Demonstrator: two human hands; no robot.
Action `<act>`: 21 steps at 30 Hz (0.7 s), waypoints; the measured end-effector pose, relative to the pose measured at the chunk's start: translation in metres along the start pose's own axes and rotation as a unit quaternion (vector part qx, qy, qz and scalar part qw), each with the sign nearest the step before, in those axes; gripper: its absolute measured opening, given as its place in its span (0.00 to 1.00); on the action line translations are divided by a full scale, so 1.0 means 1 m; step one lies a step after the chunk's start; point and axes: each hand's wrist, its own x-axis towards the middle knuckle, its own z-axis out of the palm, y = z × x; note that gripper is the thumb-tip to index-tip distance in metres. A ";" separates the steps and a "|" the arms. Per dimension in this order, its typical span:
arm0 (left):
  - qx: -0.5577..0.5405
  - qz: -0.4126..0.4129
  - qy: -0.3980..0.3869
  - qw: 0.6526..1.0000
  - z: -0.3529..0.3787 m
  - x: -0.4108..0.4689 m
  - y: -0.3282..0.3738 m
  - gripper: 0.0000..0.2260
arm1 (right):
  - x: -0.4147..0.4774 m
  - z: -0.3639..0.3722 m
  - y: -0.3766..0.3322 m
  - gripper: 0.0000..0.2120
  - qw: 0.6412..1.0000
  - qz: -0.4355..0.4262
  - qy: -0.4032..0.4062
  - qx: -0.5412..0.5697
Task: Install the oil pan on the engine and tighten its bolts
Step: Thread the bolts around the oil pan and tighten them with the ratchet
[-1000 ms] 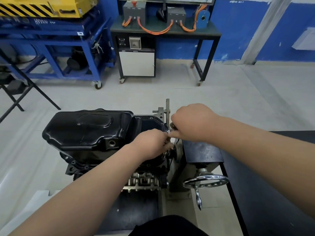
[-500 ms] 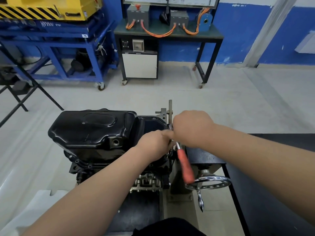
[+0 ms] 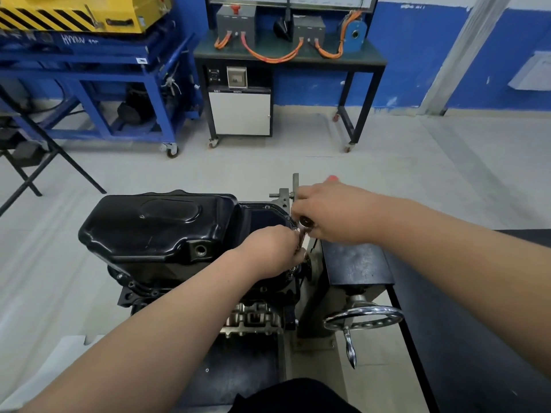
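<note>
A glossy black oil pan [image 3: 155,225] sits on top of the upturned engine [image 3: 253,318] held in a stand. My right hand [image 3: 331,214] grips a ratchet wrench [image 3: 306,222] at the pan's right edge; its red handle tip [image 3: 332,177] pokes out beyond my knuckles. My left hand [image 3: 272,253] holds the wrench's lower end at the pan flange, and the bolt under it is hidden.
A chrome handwheel [image 3: 363,317] sticks out of the stand's gearbox [image 3: 354,265] near my right forearm. A dark table [image 3: 477,338] runs along the right. Across the floor stand a blue cart [image 3: 98,84] and a black workbench [image 3: 290,61] with orange cables.
The wrench's red handle has swung from pointing down toward me to pointing away, behind my right hand. My left hand stays at the pan's edge.
</note>
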 end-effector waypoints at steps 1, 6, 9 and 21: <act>-0.004 -0.002 -0.008 1.000 -0.002 0.000 -0.001 0.13 | -0.001 0.001 0.000 0.14 1.000 0.005 0.011 0.004; -0.049 -0.005 0.010 0.999 -0.003 -0.004 -0.003 0.15 | 0.005 0.018 -0.020 0.18 0.993 0.107 0.045 0.025; -0.007 0.014 -0.003 1.000 -0.003 -0.003 -0.001 0.13 | 0.004 0.011 -0.008 0.16 0.999 0.021 0.018 0.030; -0.015 0.015 -0.016 1.000 -0.005 -0.004 -0.001 0.13 | -0.002 0.004 -0.005 0.21 0.999 -0.022 0.048 0.000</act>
